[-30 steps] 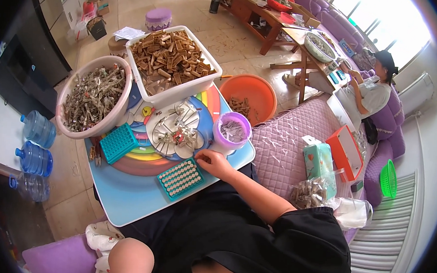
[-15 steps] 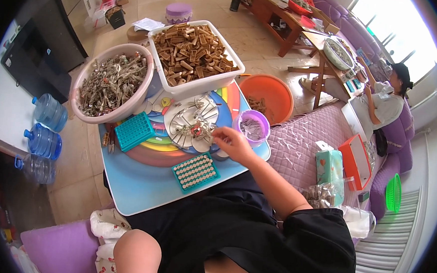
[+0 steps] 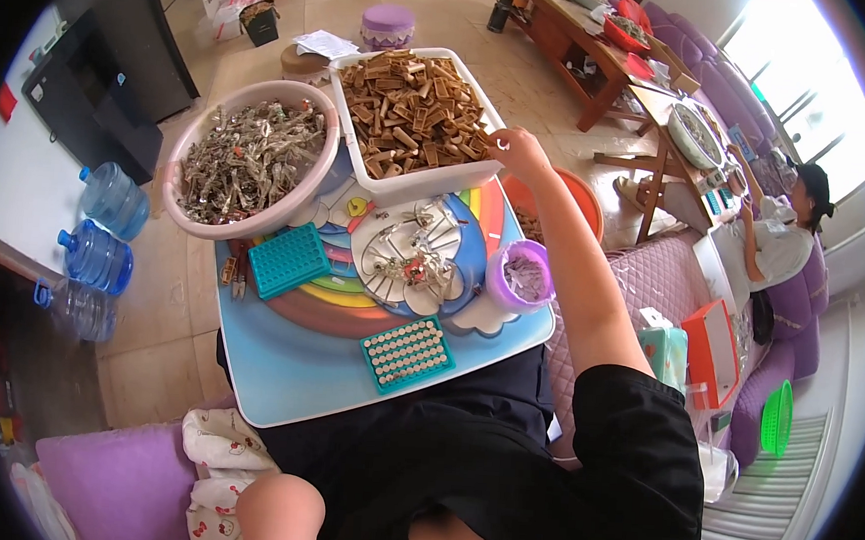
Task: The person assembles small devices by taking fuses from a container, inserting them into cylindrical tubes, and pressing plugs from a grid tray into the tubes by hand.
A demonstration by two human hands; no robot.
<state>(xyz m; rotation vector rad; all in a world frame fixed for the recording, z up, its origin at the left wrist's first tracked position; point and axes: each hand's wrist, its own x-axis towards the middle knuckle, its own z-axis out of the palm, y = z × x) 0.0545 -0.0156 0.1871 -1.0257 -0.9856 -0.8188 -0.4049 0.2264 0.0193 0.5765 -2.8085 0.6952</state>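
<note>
My right hand (image 3: 522, 154) is stretched out to the right edge of a white tub (image 3: 428, 182). Its fingers are pinched at a small brown slotted piece (image 3: 486, 139) beside the heap of similar brown pieces (image 3: 413, 110). My left hand is out of sight; only a bent part of the left arm (image 3: 281, 513) shows at the lower edge. On the low table lie loose metal strips (image 3: 415, 259) in a fan-like cluster. Nearer to me sits a teal rack (image 3: 408, 353) filled with rows of pale round-ended pieces.
A pink basin (image 3: 181, 200) of metal strips stands left, beside a second teal rack (image 3: 290, 261) and pliers (image 3: 240, 273). Right are a purple cup (image 3: 542, 295) and an orange basin (image 3: 585, 200). A person (image 3: 786, 232) sits farther right at another table.
My right hand has moved up and away from the metal strips on the table to the white tub. The view has shifted slightly, so everything sits a little farther right.
</note>
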